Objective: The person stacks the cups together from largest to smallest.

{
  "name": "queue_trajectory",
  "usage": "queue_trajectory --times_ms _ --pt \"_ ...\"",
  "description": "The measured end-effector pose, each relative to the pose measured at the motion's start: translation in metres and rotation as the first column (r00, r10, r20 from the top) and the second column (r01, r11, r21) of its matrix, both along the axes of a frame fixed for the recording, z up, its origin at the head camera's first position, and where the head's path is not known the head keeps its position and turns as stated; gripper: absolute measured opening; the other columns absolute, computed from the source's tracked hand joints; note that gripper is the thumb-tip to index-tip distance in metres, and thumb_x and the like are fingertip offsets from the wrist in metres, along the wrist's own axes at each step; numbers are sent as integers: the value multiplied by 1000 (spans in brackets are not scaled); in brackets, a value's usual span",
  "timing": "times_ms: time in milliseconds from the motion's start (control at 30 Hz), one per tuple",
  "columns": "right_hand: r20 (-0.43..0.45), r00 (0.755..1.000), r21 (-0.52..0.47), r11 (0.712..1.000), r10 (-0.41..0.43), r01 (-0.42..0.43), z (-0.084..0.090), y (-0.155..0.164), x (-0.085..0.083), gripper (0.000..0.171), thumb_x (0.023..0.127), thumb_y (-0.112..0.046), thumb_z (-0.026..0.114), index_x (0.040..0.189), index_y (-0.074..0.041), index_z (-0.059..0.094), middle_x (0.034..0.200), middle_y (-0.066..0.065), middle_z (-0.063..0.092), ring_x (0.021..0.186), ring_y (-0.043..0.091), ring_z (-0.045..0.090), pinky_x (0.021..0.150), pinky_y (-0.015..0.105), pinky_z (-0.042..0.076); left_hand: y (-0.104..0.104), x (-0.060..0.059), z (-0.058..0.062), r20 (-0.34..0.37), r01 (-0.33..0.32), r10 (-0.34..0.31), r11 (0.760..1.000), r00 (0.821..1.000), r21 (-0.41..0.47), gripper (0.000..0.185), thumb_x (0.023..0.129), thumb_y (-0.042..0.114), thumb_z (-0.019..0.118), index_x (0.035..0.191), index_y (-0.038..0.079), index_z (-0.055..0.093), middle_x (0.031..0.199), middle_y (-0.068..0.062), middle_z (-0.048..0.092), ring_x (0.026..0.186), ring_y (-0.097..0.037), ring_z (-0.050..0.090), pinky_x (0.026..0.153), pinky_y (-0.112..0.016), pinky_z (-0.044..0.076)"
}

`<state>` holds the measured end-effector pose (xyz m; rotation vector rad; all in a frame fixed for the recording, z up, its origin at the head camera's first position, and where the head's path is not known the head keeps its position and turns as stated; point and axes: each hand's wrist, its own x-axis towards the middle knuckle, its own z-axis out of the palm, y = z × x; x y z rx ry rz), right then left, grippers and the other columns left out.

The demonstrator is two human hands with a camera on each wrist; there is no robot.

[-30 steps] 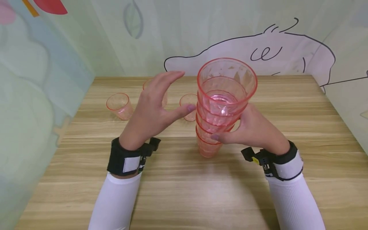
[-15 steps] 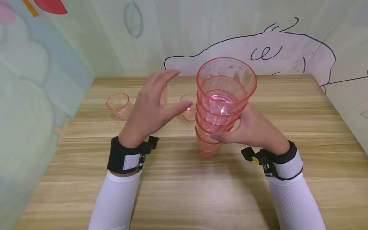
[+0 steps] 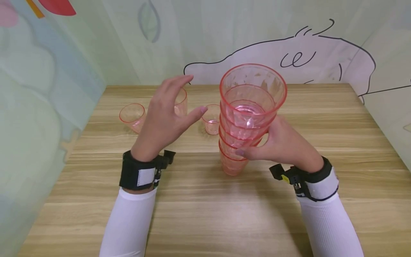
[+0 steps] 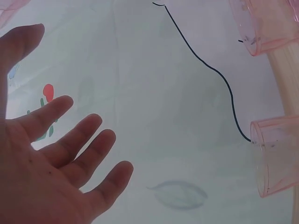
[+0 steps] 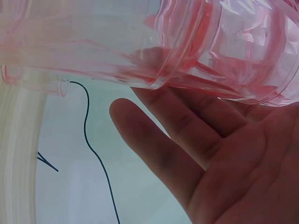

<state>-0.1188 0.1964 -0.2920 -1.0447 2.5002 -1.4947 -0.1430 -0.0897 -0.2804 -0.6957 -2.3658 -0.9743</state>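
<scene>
The right hand (image 3: 282, 144) grips the upright cup stack (image 3: 248, 114) mid-tabletop. The left hand (image 3: 163, 119), fingers spread and holding nothing, hovers just left of it, nearer the loose cups (image 3: 179, 103) toward the tabletop's far edge.

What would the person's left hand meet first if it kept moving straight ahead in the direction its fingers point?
Most likely the middle loose cup just beyond the fingers of the open left hand. Depth is hard to judge, and the hand may be above the rim, so it could pass over toward the wall.
</scene>
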Motion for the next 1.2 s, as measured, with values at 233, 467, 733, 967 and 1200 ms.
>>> queue_trajectory --times_ms 233,467,733,967,1200 --pt "-6 1000 17 1000 -14 15 0 0 0 67 75 -22 89 133 -21 56 122 -10 65 114 11 58 97 34 49 -4 -3 -3 -8 -16 16 1000 1000 10 66 86 32 81 142 7 56 138 -9 56 131 -20 48 110 -36 37" --pt "-5 1000 18 1000 -15 15 -1 0 0 67 75 -22 89 133 -21 56 122 -10 65 114 11 58 97 34 49 -5 -7 -6 -1 -47 47 999 999 13 65 86 32 81 142 9 56 138 -9 56 131 -19 48 109 -36 38" --pt "-4 1000 4 1000 -11 11 -1 0 0 64 75 -19 88 132 -21 58 121 -10 65 114 10 58 96 34 49 -8 -10 -10 29 -81 81 997 996 -5 64 88 35 78 143 10 56 140 -10 54 133 -19 46 110 -37 37" --pt "-9 1000 15 1000 -14 14 0 1 0 62 75 -21 88 130 -22 60 120 -11 66 113 10 59 97 34 48 -10 -13 -13 44 -89 90 996 995 -6 65 88 36 77 143 10 55 141 -10 53 134 -18 44 110 -37 36" --pt "-9 1000 12 1000 -11 11 -1 0 0 63 75 -21 88 131 -22 59 121 -10 65 114 11 59 97 34 48 -13 -17 -18 67 -104 104 995 992 -11 65 89 36 76 145 10 53 143 -9 51 135 -18 42 111 -37 35"
